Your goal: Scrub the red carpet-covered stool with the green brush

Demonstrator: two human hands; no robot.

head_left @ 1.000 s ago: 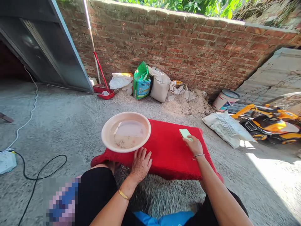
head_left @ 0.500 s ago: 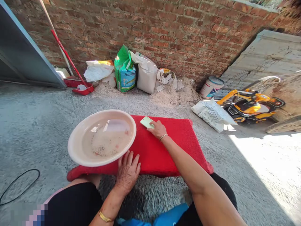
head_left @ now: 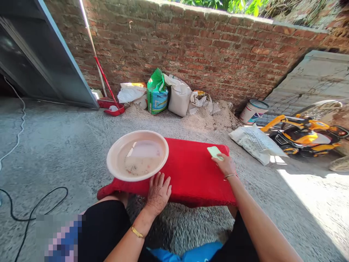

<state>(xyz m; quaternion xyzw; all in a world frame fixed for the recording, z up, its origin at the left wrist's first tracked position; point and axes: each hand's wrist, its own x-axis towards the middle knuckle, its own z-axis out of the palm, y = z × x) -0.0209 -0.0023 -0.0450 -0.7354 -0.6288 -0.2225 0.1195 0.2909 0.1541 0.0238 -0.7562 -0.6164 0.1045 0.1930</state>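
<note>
A low bench or table covered in red cloth point(head_left: 191, 171) stands before my knees. On its left part rests a wide pale basin point(head_left: 113, 163) of water, with dark bits and small reddish pieces at the bottom. My left hand point(head_left: 159, 192) lies flat on the cloth's front edge beside the basin, fingers spread. Near the far right corner, my right hand point(head_left: 225, 164) grips the lower end of a light green phone point(head_left: 214, 151), which is low over the cloth or on it; I cannot tell which.
Filled sacks point(head_left: 178, 96) and a spilled heap of grit point(head_left: 212, 118) line the brick wall point(head_left: 174, 47). A red dustpan point(head_left: 116, 110) stands left, a paint bucket point(head_left: 253, 111), a white sack point(head_left: 257, 143) and a yellow toy excavator point(head_left: 308, 134) right. A black cable point(head_left: 40, 203) crosses the floor.
My right hand has carried the phone rightward across the red cloth, from near the basin to the far right corner. The left hand stays on the front edge. The view has shifted left and up.
</note>
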